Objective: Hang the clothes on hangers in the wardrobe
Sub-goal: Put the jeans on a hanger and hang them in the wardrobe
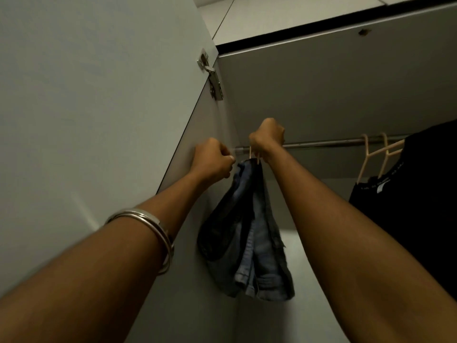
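Both hands, left hand clenched, right hand grasping one jeans hanger, reach one rail holding two more hangers.

Dim grey wardrobe interior, open door left, pale ceiling.

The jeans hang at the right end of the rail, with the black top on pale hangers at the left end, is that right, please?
Not quite: the head view shows the sides swapped. The jeans hang at the left end of the rail, and the black top on pale hangers is at the right end.

Metal door hinge; silver bangles on forearm.
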Demonstrator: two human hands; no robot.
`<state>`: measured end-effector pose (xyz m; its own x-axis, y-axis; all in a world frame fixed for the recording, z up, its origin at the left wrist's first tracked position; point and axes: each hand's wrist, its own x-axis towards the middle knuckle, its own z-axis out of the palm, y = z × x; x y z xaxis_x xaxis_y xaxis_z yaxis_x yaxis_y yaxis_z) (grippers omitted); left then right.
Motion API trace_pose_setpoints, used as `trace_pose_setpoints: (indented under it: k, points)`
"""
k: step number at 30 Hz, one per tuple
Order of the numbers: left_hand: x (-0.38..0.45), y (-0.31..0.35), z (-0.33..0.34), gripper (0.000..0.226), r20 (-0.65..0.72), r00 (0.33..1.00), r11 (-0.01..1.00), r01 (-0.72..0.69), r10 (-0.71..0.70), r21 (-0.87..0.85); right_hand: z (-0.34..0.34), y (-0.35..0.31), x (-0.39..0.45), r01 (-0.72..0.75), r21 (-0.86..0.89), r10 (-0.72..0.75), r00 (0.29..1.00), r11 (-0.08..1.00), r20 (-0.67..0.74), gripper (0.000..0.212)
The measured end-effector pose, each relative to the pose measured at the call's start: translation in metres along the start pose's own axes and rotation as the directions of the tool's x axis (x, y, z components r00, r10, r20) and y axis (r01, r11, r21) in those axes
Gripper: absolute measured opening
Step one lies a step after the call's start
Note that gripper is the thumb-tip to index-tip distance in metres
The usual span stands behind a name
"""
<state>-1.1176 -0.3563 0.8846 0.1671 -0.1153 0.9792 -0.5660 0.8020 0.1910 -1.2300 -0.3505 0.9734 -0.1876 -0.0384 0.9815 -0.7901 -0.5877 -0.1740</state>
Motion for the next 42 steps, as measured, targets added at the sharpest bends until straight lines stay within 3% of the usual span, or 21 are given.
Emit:
trace_pose_setpoints:
  k: [5, 8, 12, 18, 26, 30, 33, 42]
  points:
    - [-0.011, 0.012, -0.017, 0.015, -0.053, 0.999, 0.999, -0.010, 0.007, -0.041, -0.008, 0.007, -0.010, -0.070, 0.347, -0.014, 0.972, 0.935, 0.236, 0.040]
    - [-0.025, 0.024, -0.031, 0.013, -0.079, 0.997, 0.998, 0.012, -0.016, -0.056, -0.018, 0.018, -0.028, -0.081, 0.415, -0.059, 0.947, 0.906, 0.315, 0.039]
    - [-0.053, 0.038, -0.042, 0.013, -0.096, 0.993, 0.995, 0.064, -0.072, -0.078, -0.037, 0.031, -0.066, -0.076, 0.514, -0.105, 0.944, 0.855, 0.314, 0.033]
    - [-0.099, 0.033, -0.031, 0.013, -0.025, 0.983, 0.982, 0.181, -0.183, -0.060, -0.067, 0.061, -0.132, -0.197, 0.500, 0.006, 0.933, 0.843, 0.359, 0.027]
    - [-0.186, 0.050, -0.015, 0.018, 0.190, 0.937, 0.901, 0.336, -0.292, -0.273, -0.156, 0.071, -0.236, -0.377, 0.460, 0.220, 0.907, 0.804, 0.360, 0.024]
    - [-0.255, 0.070, -0.018, 0.018, 0.342, 0.880, 0.785, 0.456, -0.329, -0.419, -0.221, 0.051, -0.301, -0.452, 0.426, 0.350, 0.888, 0.783, 0.299, 0.024]
    - [-0.315, 0.090, -0.026, 0.017, 0.485, 0.801, 0.667, 0.577, -0.350, -0.472, -0.279, 0.027, -0.359, -0.509, 0.407, 0.448, 0.861, 0.758, 0.241, 0.026]
    - [-0.526, 0.223, -0.077, 0.013, 0.868, 0.483, 0.355, 0.837, -0.120, -0.417, -0.461, -0.077, -0.546, -0.715, 0.159, 0.729, 0.682, 0.681, -0.054, 0.025]
